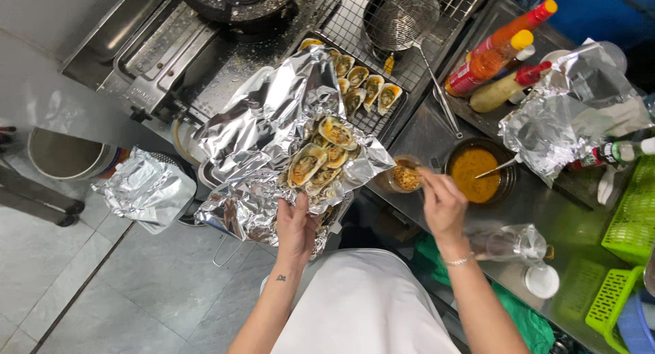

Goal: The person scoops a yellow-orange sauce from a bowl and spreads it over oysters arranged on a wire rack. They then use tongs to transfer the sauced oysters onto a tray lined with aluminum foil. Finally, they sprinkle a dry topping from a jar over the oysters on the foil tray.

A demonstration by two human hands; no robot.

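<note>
A steel worktop point(532, 204) runs down the right side of the frame, with a gas stove point(232, 6) at the upper left and a wire grill rack point(368, 26) beside it. In the centre lies a large crumpled sheet of foil point(259, 136) carrying grilled oysters point(321, 156) in their shells; more oysters sit on the rack above. The left hand point(297, 228) grips the foil's lower edge, fingers closed on it. Right of centre stands a bowl of orange sauce point(475, 174) with a spoon in it. Sauce bottles point(498, 47) lie at the upper right. The right hand point(442, 202) has its fingertips pinched together at a small cup of brown topping point(406, 175), just right of the foil.
</note>
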